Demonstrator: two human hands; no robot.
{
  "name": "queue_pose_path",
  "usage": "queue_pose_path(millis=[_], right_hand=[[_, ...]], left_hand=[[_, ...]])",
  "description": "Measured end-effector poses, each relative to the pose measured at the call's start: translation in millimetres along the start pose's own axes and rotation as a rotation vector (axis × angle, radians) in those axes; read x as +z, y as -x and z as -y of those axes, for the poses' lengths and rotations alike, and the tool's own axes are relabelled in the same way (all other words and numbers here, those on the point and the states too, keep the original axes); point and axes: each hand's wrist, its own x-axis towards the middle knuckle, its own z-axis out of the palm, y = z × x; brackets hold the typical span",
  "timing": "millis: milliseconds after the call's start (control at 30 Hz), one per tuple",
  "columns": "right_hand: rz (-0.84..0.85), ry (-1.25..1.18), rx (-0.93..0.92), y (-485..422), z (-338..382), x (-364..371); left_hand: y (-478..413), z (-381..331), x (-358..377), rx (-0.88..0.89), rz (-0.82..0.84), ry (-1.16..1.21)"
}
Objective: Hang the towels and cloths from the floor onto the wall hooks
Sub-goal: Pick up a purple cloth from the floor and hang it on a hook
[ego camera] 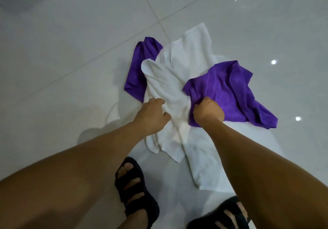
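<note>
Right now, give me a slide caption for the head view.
Left hand grips a white towel, right hand a purple cloth, on the tiled floor.

Bare forearms [99, 149], black fuzzy strapped sandals [129, 175]

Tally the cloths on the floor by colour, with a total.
Purple cloths: 2, the left purple cloth and the right purple cloth, gripped by the right hand.
White towels: 2, as far as the folds show: the upper white towel, gripped by the left hand, and the long white towel.
Total: 4
</note>
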Motion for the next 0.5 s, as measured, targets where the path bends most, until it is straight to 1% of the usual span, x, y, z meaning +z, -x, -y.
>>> queue_pose_path(millis=[133, 200, 300, 400, 467, 500], right_hand=[[-0.057, -0.117, -0.057, 26.1, -8.8, -20.9], [-0.075, -0.233, -0.098, 59.3, -11.0, -44.5], [-0.056, -0.38, -0.177, 120.1, -6.7, -94.6], [-0.07, -0.363, -0.305, 182.9, 6.7, -157.2], [-0.089, -0.34, -0.422, 222.9, 20.8, -202.5], [-0.1, -0.328, -0.489, 241.8, 29.1, -224.1]], left_hand=[[26.1, -1.7, -11.1, -0.02, 0.009, 0.046], [53.6, -12.1, -25.8, -0.024, 0.035, 0.084], [97.8, -35.2, -61.6, -0.044, 0.054, 0.181], [138.7, -69.4, -117.4, -0.009, 0.031, 0.366], [165.0, -95.6, -161.9, 0.074, 0.014, 0.515], [180.1, -107.9, -184.9, 0.097, 0.031, 0.555]])
